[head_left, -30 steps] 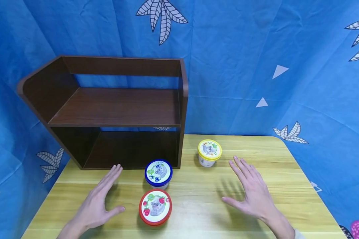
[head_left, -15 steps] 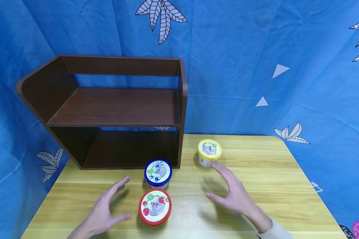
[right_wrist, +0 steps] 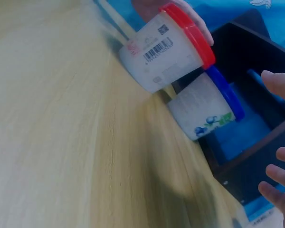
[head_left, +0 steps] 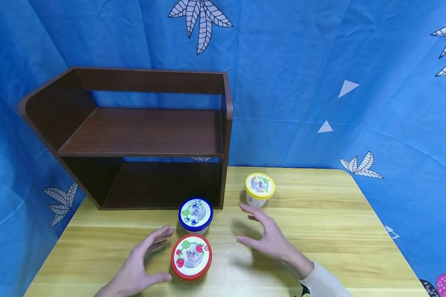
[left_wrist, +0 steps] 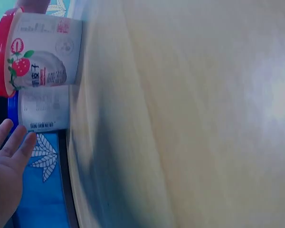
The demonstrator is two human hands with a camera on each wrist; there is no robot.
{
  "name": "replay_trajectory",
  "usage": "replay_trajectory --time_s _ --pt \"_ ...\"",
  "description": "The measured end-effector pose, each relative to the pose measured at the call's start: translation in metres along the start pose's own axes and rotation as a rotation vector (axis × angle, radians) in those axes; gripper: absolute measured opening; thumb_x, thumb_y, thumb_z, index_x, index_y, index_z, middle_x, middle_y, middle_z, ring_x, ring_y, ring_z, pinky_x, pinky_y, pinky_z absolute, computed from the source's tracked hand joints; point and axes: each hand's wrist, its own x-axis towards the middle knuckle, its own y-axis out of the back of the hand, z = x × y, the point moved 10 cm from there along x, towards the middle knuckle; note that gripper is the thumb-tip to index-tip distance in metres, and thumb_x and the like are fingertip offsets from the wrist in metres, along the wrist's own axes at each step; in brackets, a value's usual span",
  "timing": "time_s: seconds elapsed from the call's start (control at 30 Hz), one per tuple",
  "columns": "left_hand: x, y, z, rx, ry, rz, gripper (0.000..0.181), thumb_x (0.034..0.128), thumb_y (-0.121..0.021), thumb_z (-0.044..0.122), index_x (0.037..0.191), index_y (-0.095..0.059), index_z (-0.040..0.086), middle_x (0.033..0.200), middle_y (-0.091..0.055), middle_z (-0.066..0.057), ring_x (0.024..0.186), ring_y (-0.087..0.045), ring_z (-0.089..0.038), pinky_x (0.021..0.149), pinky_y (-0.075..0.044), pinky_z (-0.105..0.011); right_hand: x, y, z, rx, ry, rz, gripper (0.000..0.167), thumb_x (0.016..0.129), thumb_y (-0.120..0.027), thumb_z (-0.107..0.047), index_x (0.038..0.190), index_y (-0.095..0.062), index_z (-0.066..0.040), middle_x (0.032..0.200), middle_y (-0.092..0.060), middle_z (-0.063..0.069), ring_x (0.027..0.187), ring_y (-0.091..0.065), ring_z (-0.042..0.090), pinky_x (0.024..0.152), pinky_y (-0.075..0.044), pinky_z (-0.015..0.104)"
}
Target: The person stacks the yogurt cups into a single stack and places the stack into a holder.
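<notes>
A tub with a red lid and strawberry print (head_left: 191, 257) stands near the front of the table. Just behind it is a blue-lidded blueberry tub (head_left: 195, 215), and farther back to the right a yellow-lidded tub (head_left: 259, 187). My left hand (head_left: 139, 264) hovers left of the red-lidded tub, thumb and fingers spread apart, holding nothing. To the right of both nearer tubs, my right hand (head_left: 269, 239) hangs above the table with loosely bent fingers and nothing in it. In the right wrist view, a gap separates its fingers (right_wrist: 280, 175) from the blue-lidded tub (right_wrist: 204, 107).
A dark brown two-tier shelf (head_left: 145, 132) stands on the left rear of the wooden table (head_left: 319, 214), its right side panel close behind the blue-lidded tub. A blue curtain (head_left: 282, 74) with leaf prints hangs behind.
Both hands have moved inward toward the red- and blue-lidded tubs, the right one sweeping farther left, away from the table's right side. The tubs have stayed in place.
</notes>
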Motion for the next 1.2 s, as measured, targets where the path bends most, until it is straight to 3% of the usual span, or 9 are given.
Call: replay_trajectory --time_s 0.2,0.43,0.6,0.83,0.97,1.2 --pt "0.000 -0.010 0.000 -0.064 0.019 -0.031 0.109 0.0731 -0.096 0.011 0.163 -0.034 0.009 0.156 -0.053 -0.023 0.143 -0.055 -0.010 0.115 -0.053 -0.027 0.012 -0.016 0.000 0.069 0.008 -0.044 0.078 0.087 -0.086 -0.021 0.154 -0.050 -0.007 0.157 -0.056 0.014 0.139 -0.059 0.034 0.110 -0.057 0.042" --pt "-0.003 -0.022 -0.017 -0.066 0.254 -0.074 0.111 0.0734 -0.097 0.030 0.163 -0.035 0.013 0.161 -0.052 -0.010 0.139 -0.057 -0.007 0.116 -0.052 -0.025 0.024 -0.034 0.005 0.124 -0.019 -0.081 0.079 0.088 -0.086 -0.024 0.156 -0.048 -0.009 0.157 -0.056 0.017 0.141 -0.059 0.034 0.113 -0.056 0.045" --pt "-0.004 -0.029 -0.021 -0.070 0.327 -0.113 0.112 0.0747 -0.096 0.034 0.164 -0.032 0.014 0.163 -0.048 -0.011 0.141 -0.057 -0.012 0.116 -0.051 -0.024 0.032 -0.046 0.011 0.152 -0.054 -0.108 0.080 0.088 -0.087 -0.024 0.156 -0.047 -0.010 0.160 -0.053 0.016 0.144 -0.056 0.033 0.115 -0.055 0.046" --pt "-0.005 -0.033 -0.023 -0.110 0.406 -0.127 0.112 0.0739 -0.096 0.037 0.163 -0.033 0.016 0.163 -0.048 -0.013 0.143 -0.056 -0.036 0.114 -0.051 -0.021 0.042 -0.062 0.013 0.162 -0.077 -0.159 0.084 0.089 -0.085 -0.028 0.158 -0.043 -0.005 0.162 -0.051 0.014 0.145 -0.055 0.033 0.116 -0.054 0.050" --pt "-0.006 -0.036 -0.025 -0.119 0.437 -0.140 0.110 0.0734 -0.097 0.038 0.162 -0.035 0.019 0.161 -0.050 -0.014 0.143 -0.055 -0.038 0.113 -0.052 -0.022 0.045 -0.070 0.015 0.174 -0.084 -0.184 0.084 0.090 -0.084 -0.028 0.159 -0.042 -0.005 0.162 -0.051 0.012 0.145 -0.055 0.032 0.115 -0.054 0.051" --pt "-0.005 -0.040 -0.026 -0.118 0.426 -0.152 0.107 0.0745 -0.096 0.037 0.160 -0.035 0.018 0.163 -0.047 -0.015 0.139 -0.059 -0.036 0.112 -0.053 -0.021 0.048 -0.083 0.019 0.196 -0.134 -0.212 0.085 0.090 -0.085 -0.031 0.160 -0.041 -0.012 0.158 -0.056 0.007 0.142 -0.058 0.028 0.117 -0.052 0.054"
